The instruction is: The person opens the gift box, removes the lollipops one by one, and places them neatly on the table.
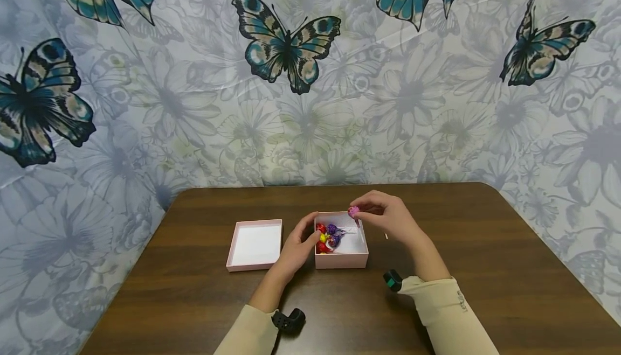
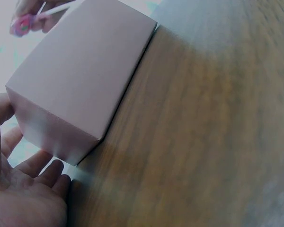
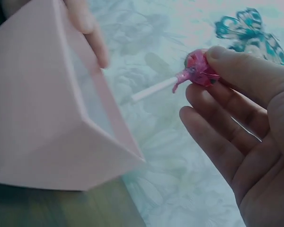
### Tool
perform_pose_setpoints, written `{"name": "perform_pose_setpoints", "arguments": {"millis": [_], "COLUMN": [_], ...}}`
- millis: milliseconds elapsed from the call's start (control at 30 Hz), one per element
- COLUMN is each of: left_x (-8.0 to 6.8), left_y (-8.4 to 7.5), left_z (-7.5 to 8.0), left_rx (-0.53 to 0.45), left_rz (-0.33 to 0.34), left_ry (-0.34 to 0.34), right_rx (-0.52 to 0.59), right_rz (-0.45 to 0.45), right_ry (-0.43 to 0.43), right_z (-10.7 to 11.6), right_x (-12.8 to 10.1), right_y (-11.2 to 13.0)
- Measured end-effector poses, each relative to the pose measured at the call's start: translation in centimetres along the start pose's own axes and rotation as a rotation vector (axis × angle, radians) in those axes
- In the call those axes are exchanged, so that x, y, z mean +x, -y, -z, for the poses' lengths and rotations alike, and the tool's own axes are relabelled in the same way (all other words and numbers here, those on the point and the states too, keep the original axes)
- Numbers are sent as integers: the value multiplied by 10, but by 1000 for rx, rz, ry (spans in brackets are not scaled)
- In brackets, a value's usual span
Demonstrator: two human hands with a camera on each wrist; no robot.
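on the brown table [image 1: 485,247], toward the left, lay a pink lid [image 1: 255,245], upturned, its white inside showing, just beside the box [image 1: 341,259] but apart from it. next came the left hand [image 1: 297,247], resting against the box's left wall with its fingers [image 2: 46,172] relaxed and nearly straight, grasping nothing; the left wrist view showed the palm just beside the box's lower corner. the box, pink and open, stood near the middle of the table and held several wrapped lollipops [image 1: 328,236], red, yellow and purple, gathered in its left half. over the box's far right corner hovered the right hand [image 1: 388,216], pinching a pink lollipop [image 1: 353,211] by its wrapped head between thumb and fingertips. the right wrist view showed that lollipop [image 3: 199,70] with its white stick [image 3: 154,89] pointing toward the box's rim, the remaining fingers loosely extended below it. behind the table hung a butterfly backdrop [image 1: 291,48].
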State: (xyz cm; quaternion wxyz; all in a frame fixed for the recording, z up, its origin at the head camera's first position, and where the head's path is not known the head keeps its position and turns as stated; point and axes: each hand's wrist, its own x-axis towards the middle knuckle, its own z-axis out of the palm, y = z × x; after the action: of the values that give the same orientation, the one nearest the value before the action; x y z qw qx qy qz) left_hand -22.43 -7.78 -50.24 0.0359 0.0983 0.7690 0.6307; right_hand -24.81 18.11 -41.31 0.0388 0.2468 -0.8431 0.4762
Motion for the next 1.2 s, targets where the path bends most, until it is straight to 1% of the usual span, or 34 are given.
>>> {"name": "perform_pose_setpoints", "arguments": {"millis": [167,333,533,667,833,933,1033,1133,1200], "left_x": [0,0,1,0,1,1,-1,-8,-7], "left_y": [-1,1,3,2,3,3,-3,-19,-18], "left_z": [2,2,1,1,1,1,1,2,2], "left_rx": [-7,-11,-46,-31,-20,-22,-21,-19,-18], "left_rz": [-2,-5,2,3,-1,9,28,38,31], "left_ry": [-9,-8,-6,-12,-8,-5,4,18,20], "right_rx": [20,46,48,63,37,23,21,18,32], "right_rz": [-24,-39,-36,-37,-27,-33,-55,-72,-71], "right_ry": [-61,-111,-159,-190,-223,-243,-269,-298,-314], "right_z": [16,26,33,37,41,43,45,49,50], "right_x": [-3,-8,-11,-12,-14,-15,-16,-19,-21], "right_y": [-1,0,-1,-3,-8,-11,-14,-7,-10]}}
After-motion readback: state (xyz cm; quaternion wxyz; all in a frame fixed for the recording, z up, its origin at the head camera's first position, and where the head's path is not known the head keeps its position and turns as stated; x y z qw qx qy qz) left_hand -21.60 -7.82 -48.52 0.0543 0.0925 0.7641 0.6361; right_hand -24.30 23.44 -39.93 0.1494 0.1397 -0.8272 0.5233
